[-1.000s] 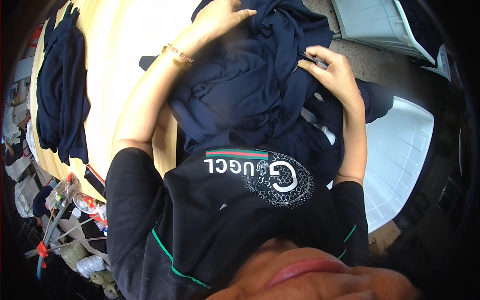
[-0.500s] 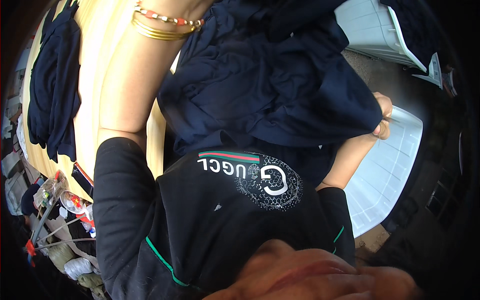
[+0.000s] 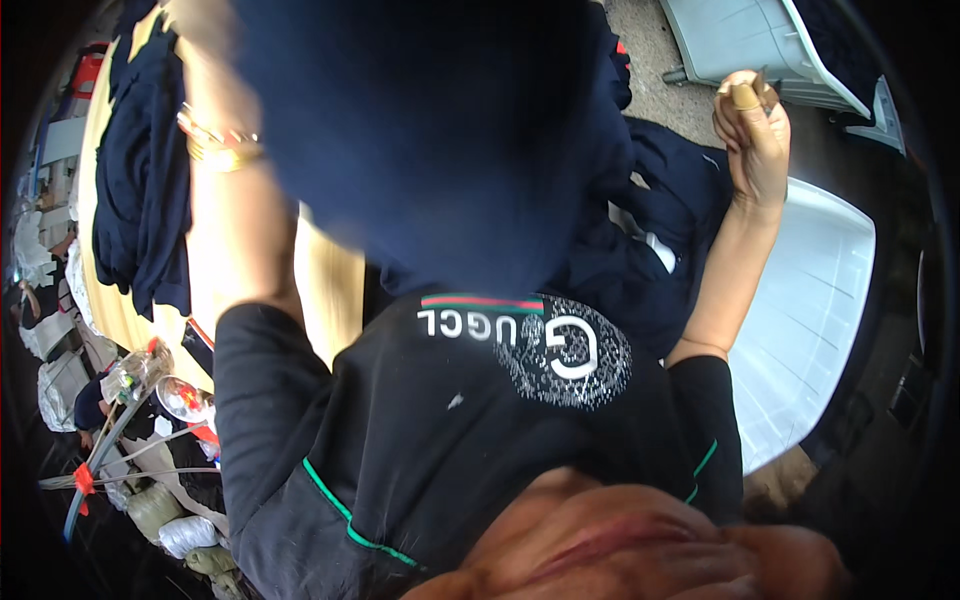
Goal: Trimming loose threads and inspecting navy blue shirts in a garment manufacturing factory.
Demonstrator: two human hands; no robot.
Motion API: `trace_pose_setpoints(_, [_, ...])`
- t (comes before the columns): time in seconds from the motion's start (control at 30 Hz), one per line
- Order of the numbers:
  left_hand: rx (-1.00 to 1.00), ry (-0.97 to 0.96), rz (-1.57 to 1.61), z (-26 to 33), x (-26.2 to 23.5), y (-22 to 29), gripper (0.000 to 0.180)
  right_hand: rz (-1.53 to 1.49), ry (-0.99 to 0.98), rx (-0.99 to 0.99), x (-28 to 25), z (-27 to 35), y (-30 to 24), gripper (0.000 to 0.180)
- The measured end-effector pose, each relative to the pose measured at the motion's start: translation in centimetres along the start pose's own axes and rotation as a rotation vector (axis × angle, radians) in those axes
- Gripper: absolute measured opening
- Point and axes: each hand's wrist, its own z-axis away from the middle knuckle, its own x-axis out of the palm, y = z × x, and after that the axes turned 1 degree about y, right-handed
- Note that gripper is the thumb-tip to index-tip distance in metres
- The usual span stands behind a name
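My left hand (image 3: 203, 32), blurred at the top edge and partly cut off, grips a navy garment (image 3: 430, 140). The cloth is lifted in front of my chest and smeared by motion; its far part runs out of view. Bracelets circle my left wrist. Off to the right, apart from the lifted cloth, my right hand (image 3: 755, 135) is raised with its fingers closed around small dark thread snips (image 3: 768, 92), whose points stick up past the fingers. A tan cover wraps one fingertip. More navy cloth (image 3: 680, 180) hangs over my lap beside my right forearm.
A light wooden table (image 3: 335, 290) lies to the left, with a pile of navy garments (image 3: 140, 180) on it. A pale plastic bin (image 3: 810, 320) stands at right, another bin (image 3: 745, 40) at upper right. Bags and thread bundles (image 3: 185, 535) crowd the lower left.
My right hand has let go of the garment's edge and moved up, away from it. My left hand has swung left and lifted the cloth, uncovering more fabric over my lap.
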Motion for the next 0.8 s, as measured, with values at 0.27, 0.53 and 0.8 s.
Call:
trace_pose_setpoints(0.27, [-0.409,-0.020,-0.476,1.9,9.3,-8.7,0.033,0.251,-0.120,0.110,4.9,-1.8,3.2,0.026])
trace_pose_setpoints(0.53, [0.014,-0.195,-0.699,-2.5,16.4,-10.7,0.045,0.652,-0.307,0.109,12.2,-0.9,3.6,0.035])
trace_pose_setpoints(0.8, [0.136,-0.019,-0.849,0.9,15.1,-8.9,0.055,-0.207,-0.199,-0.217,3.6,-2.8,0.5,0.031])
